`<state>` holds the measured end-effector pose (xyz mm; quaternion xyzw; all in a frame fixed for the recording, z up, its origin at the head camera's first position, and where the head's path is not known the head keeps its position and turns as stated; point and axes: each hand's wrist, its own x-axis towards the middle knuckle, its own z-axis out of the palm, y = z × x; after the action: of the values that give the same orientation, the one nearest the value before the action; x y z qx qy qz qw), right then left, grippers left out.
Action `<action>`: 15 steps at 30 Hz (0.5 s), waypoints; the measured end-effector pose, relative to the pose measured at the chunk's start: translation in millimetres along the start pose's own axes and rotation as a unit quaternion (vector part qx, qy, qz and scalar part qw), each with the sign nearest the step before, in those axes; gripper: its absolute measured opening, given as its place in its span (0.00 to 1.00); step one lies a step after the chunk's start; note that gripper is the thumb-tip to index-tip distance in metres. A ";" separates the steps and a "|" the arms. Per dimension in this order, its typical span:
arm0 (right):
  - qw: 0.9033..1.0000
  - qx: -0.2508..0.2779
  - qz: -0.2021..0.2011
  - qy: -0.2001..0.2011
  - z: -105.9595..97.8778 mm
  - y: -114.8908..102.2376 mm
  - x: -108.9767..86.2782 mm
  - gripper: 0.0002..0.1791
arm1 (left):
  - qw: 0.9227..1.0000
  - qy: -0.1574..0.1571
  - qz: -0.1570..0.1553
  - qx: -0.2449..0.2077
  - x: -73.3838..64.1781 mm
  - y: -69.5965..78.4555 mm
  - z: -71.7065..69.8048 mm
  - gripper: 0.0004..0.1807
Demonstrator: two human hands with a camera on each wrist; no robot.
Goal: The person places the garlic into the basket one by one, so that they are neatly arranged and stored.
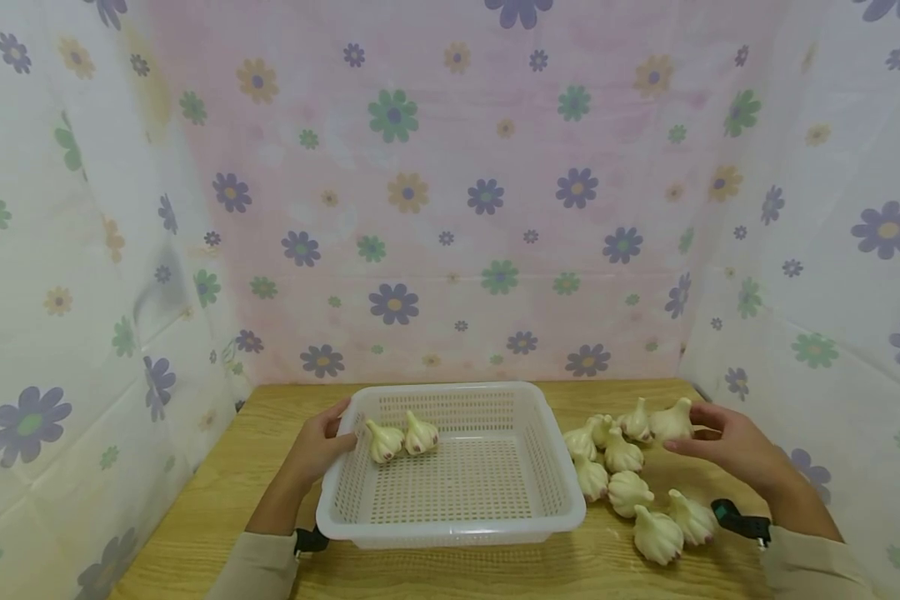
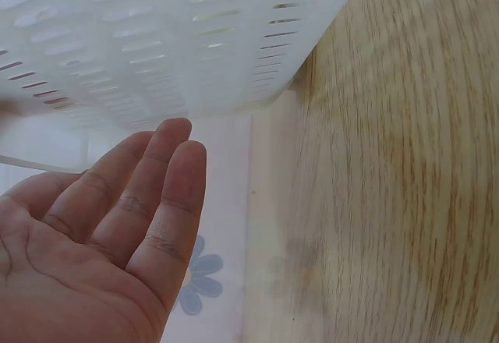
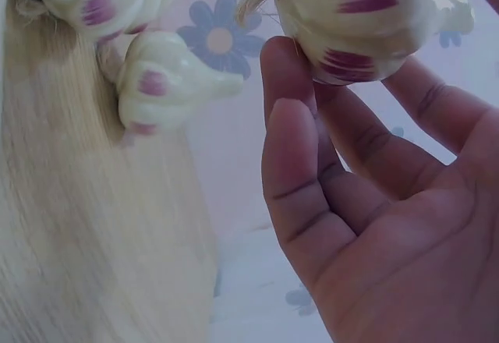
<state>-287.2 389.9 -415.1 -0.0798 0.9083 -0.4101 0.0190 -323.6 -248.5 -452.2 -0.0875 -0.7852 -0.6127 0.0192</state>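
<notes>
A white plastic basket [image 1: 450,530] with slotted walls sits on the table, two garlic bulbs [image 1: 421,435] lying in its left part. My left hand [image 1: 317,447] holds the basket's left rim, thumb over the edge. In the left wrist view its other fingers [image 2: 183,179] lie loosely bent along the outside wall [image 2: 148,54]. At the right, my right hand [image 1: 742,447] pinches a garlic bulb [image 1: 672,422] between thumb and fingers. The right wrist view shows this bulb [image 3: 355,23] above the fingertips, with purple streaks and a tuft of roots.
Several more garlic bulbs [image 1: 630,493] lie in a loose group on the wooden table [image 1: 255,433], right of the basket, some close against its wall. Flower-printed cloth [image 1: 450,208] encloses the table at the back and both sides.
</notes>
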 end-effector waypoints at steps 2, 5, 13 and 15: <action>1.000 -0.006 -0.003 0.004 0.8 -4.7 -0.1 0.54 | 1.000 -0.002 0.000 0.001 -0.3 0.4 0.2 0.45; 1.000 -0.015 -0.010 0.010 1.7 -11.4 0.0 0.54 | 1.000 -0.003 0.000 0.000 0.1 0.7 0.4 0.45; 0.998 -0.031 -0.044 0.024 0.2 -28.0 5.0 0.54 | 1.000 -0.004 -0.003 0.002 1.3 0.6 -0.5 0.45; 0.998 -0.035 -0.054 0.026 -1.2 -31.7 7.4 0.54 | 1.000 -0.004 -0.004 0.001 1.0 0.1 -0.7 0.45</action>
<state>-290.5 369.0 -390.3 -0.1186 0.9167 -0.3803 -0.0297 -324.7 -249.0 -451.8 -0.0865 -0.7865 -0.6113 0.0136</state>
